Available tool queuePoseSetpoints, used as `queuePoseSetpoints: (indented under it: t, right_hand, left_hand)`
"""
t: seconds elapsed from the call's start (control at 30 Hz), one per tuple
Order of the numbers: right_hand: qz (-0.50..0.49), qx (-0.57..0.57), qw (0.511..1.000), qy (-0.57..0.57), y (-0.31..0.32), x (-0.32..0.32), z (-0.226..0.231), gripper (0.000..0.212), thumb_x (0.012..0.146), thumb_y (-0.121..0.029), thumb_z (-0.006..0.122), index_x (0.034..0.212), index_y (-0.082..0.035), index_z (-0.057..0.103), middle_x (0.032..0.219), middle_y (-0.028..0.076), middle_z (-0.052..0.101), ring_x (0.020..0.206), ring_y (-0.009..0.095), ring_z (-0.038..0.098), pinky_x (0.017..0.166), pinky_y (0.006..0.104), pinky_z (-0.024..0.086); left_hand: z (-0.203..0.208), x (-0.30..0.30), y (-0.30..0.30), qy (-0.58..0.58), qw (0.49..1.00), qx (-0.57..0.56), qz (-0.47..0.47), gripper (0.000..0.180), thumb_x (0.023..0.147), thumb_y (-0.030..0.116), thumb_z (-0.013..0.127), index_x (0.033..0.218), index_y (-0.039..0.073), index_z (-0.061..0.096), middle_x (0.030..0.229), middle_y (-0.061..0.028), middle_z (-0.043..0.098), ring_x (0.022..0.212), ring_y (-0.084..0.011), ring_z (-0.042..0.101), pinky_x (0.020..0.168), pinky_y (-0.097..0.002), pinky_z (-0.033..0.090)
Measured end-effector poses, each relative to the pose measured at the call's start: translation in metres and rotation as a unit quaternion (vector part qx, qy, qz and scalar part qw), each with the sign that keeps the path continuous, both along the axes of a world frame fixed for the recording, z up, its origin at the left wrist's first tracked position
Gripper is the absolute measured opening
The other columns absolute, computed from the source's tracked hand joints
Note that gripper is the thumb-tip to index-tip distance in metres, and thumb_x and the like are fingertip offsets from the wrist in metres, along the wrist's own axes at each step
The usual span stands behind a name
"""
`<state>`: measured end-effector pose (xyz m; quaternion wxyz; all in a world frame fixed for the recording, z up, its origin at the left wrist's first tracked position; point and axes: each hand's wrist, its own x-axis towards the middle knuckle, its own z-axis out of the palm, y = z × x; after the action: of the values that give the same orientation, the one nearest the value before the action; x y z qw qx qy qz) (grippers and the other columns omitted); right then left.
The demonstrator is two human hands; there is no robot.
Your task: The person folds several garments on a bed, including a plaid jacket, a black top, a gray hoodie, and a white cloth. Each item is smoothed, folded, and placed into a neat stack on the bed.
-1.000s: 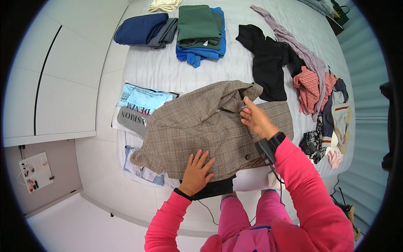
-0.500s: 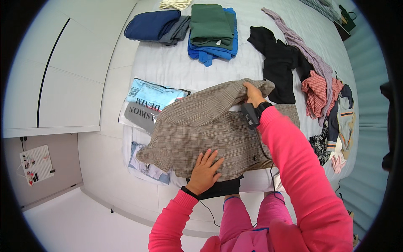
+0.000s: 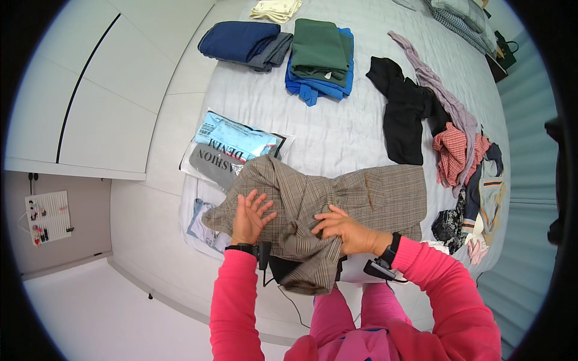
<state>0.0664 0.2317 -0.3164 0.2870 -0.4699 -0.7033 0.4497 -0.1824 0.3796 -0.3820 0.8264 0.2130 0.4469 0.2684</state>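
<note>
A brown plaid jacket [image 3: 379,198] lies across the near side of the bed. One of its sleeves [image 3: 313,259] is folded back toward me and hangs over the bed's near edge. My right hand [image 3: 349,231] grips bunched cloth near the top of that sleeve, its fingertips partly sunk in the folds. Above the jacket's left part is my left hand [image 3: 251,216], its fingers spread and the palm turned partly up, holding nothing. Just past the jacket's left end lies a clear plastic package [image 3: 235,141] with light blue and grey clothing inside.
Folded navy and grey clothes [image 3: 241,42] sit beside a green and blue stack [image 3: 322,54] at the far side. Loose black trousers [image 3: 403,120], a mauve garment [image 3: 448,96] and a red checked garment [image 3: 451,153] lie on the right. Thin cables hang from both wrists.
My right hand has brought the sleeve from the far side over toward me, down to the near edge. My left hand has lifted off the jacket, moving left and farther from me.
</note>
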Motion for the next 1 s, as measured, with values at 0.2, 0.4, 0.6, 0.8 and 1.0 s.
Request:
queuePoseSetpoints:
  t: [0.2,0.4,0.6,0.8,1.0]
  right_hand:
    - [-0.045,0.028,0.992,-0.11,-0.029,0.005,-0.035,0.034,0.054,0.007,0.064,0.082,-0.011,0.06,0.116,0.003,0.056,0.131,0.03,0.036,0.112,0.0523,0.015]
    - [-0.2,0.073,0.977,0.02,-0.041,0.031,-0.047,0.029,0.064,0.003,0.068,0.091,-0.007,0.06,0.118,0.007,0.057,0.124,0.029,0.046,0.105,0.0452,0.031]
    - [-0.412,-0.239,0.791,0.384,-0.059,0.096,-0.085,0.025,0.088,0.002,0.054,0.113,-0.001,0.058,0.122,0.006,0.055,0.111,0.017,0.053,0.092,0.0332,0.047]
    - [-0.547,-0.407,0.687,0.25,-0.097,0.114,-0.111,0.035,0.089,-0.005,0.053,0.123,-0.002,0.049,0.102,0.003,0.058,0.088,0.013,0.057,0.079,0.0257,0.05]
    - [-0.48,0.079,0.874,0.005,-0.059,0.126,-0.079,0.036,0.078,-0.003,0.058,0.114,-0.005,0.057,0.095,0.009,0.062,0.093,0.022,0.06,0.08,0.0323,0.048]
  left_hand:
    - [0.018,0.024,0.014,0.205,0.957,0.128,-0.159,0.051,0.092,0.045,0.052,0.118,0.001,0.052,0.104,-0.0075,0.06,0.093,-0.0164,0.059,0.081,-0.0342,0.051]
    - [0.016,0.085,0.027,0.321,0.896,0.095,-0.291,0.033,0.088,0.035,0.061,0.091,0.002,0.06,0.075,-0.0022,0.056,0.062,-0.0119,0.055,0.058,-0.0246,0.052]
    - [-0.005,0.105,0.024,0.029,0.998,0.045,-0.028,0.01,0.094,0.015,0.052,0.095,0.005,0.052,0.094,-0.0062,0.063,0.083,-0.0183,0.063,0.072,-0.0311,0.055]
    - [-0.007,0.126,0.015,0.055,0.997,0.059,-0.002,0.005,0.095,0.012,0.049,0.095,0.008,0.049,0.093,-0.0054,0.06,0.078,-0.0178,0.062,0.071,-0.0339,0.054]
    - [0.007,0.138,0.008,0.157,0.983,0.092,-0.019,0.007,0.095,0.014,0.047,0.091,0.008,0.046,0.084,-0.0041,0.058,0.063,-0.0154,0.059,0.058,-0.0296,0.053]
